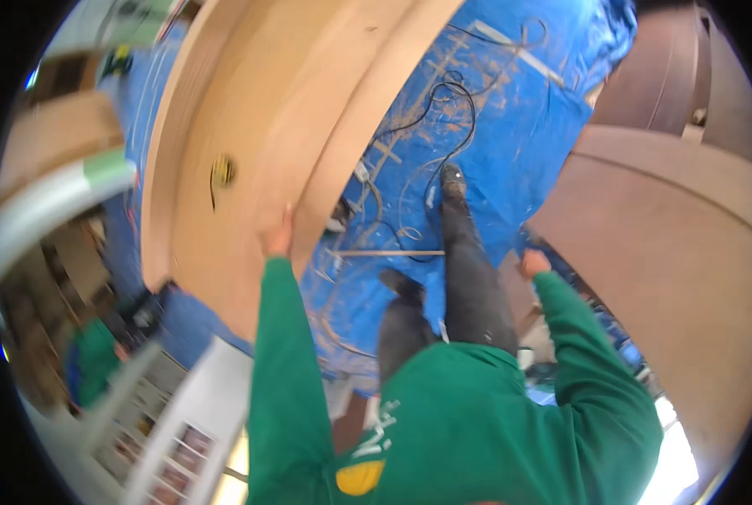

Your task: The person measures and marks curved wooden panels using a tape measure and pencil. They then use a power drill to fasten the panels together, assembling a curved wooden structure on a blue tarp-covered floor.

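My left hand (276,236) rests on a large pale wooden piece (249,126) with raised, slightly curved sides, beside its right-hand ledge. The fingers are apart and lie against the wood, somewhat blurred. On the same wooden surface, left of that hand, lies a small round yellow-and-black thing (223,171) with a thin dark strip trailing from it. Out to the right, my right hand (534,263) hangs in front of my body, fingers curled in, with nothing visible in them. It is nearest to a big brown panel (670,244).
A blue sheet (510,160) covers the floor, littered with sawdust. A black cable (468,101) loops across it beside my shoe (452,178). A thin wooden strip (388,252) lies near my legs. At lower left, a person's green sleeve (96,358) shows beyond a white board (199,421).
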### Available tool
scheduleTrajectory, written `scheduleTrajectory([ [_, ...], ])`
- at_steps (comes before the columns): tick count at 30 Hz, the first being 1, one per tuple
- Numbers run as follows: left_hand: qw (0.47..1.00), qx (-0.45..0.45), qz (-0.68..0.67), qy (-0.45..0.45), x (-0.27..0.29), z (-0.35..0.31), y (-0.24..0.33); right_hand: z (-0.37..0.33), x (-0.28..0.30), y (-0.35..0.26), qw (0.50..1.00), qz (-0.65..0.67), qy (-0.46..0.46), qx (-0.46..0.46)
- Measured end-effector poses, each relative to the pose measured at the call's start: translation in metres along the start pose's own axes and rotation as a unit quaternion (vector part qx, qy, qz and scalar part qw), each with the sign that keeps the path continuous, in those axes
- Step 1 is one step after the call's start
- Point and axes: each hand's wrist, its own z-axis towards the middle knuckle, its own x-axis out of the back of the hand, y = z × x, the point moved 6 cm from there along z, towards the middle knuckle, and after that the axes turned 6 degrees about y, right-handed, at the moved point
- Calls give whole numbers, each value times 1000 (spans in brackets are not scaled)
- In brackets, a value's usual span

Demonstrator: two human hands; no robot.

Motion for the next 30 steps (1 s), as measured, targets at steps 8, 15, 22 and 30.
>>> scheduleTrajectory([
  [8, 992, 113, -31, -38, 10, -48, 30, 305, 262, -221, 884, 70, 408, 217],
  [15, 967, 255, -20, -5, 22, -49, 47, 415, 363, -406, 711, -144, 558, 403],
  [22, 972, 229, -10, 50, 14, -62, 38, 506, 360, -382, 796, -169, 441, 378],
  [30, 979, 197, 13, 57, 5, -70, 73, 545, 350, -389, 803, -259, 411, 346],
])
